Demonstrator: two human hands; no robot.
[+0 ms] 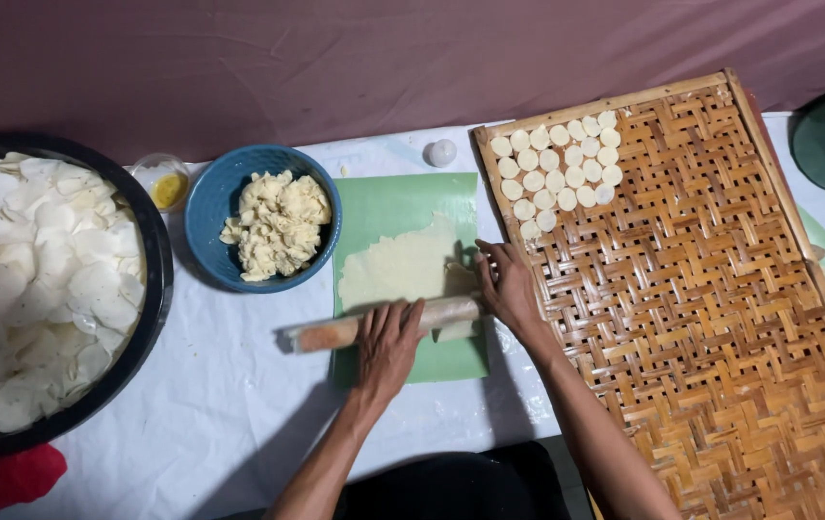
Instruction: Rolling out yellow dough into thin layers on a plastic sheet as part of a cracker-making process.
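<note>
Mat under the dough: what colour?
Plain light green mat, seen in the head view, under the pale dough and rolling pin.

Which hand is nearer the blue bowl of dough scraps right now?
Left. The left hand rests on the rolling pin, below and just right of the blue bowl. The right hand is farther right, at the pin's end beside the woven tray.

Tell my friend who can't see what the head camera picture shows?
Two hands, left hand and right hand, press a rolling pin over thin dough on a green mat. Small dough rounds lie on a woven tray.
</note>
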